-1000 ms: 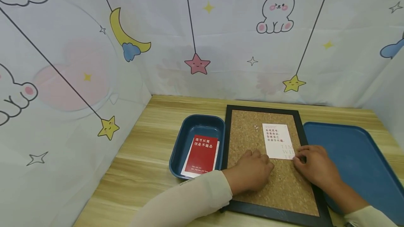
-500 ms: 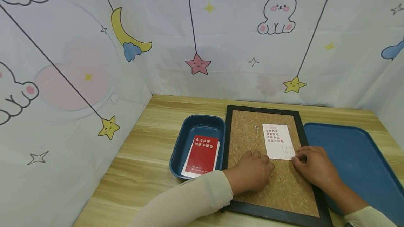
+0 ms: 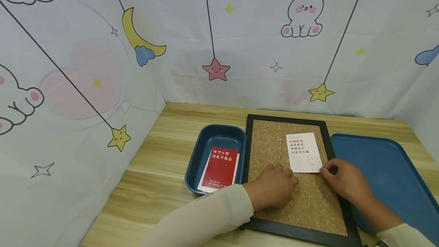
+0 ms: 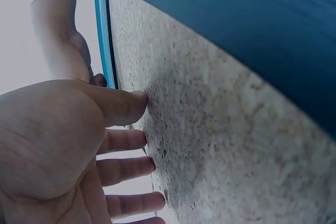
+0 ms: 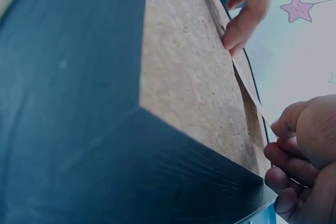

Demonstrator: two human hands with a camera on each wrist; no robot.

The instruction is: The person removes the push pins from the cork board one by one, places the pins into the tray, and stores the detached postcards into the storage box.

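Observation:
A white card (image 3: 302,163) with printed red characters lies over a cork board (image 3: 308,201) in a black frame. My right hand (image 3: 346,180) pinches its near right corner between thumb and forefinger. In the right wrist view the card (image 5: 247,83) appears almost edge-on, its pinched end lifted off the cork. My left hand (image 3: 274,188) rests fingertips on the cork, close by the card's near left corner. Those fingers (image 4: 128,170) look spread and fairly straight in the left wrist view, and grip nothing.
Left of the board stands a small blue tray (image 3: 192,163) holding a red card (image 3: 219,169) atop white ones. A larger blue tray (image 3: 384,178) lies to the right, close to the frame. Behind the wooden table (image 3: 144,186) hangs a patterned white cloth (image 3: 247,48).
The card has turned slightly, its far right corner shifting away from me. My right hand has moved a little to the right with the pinched corner. The left hand stays in place.

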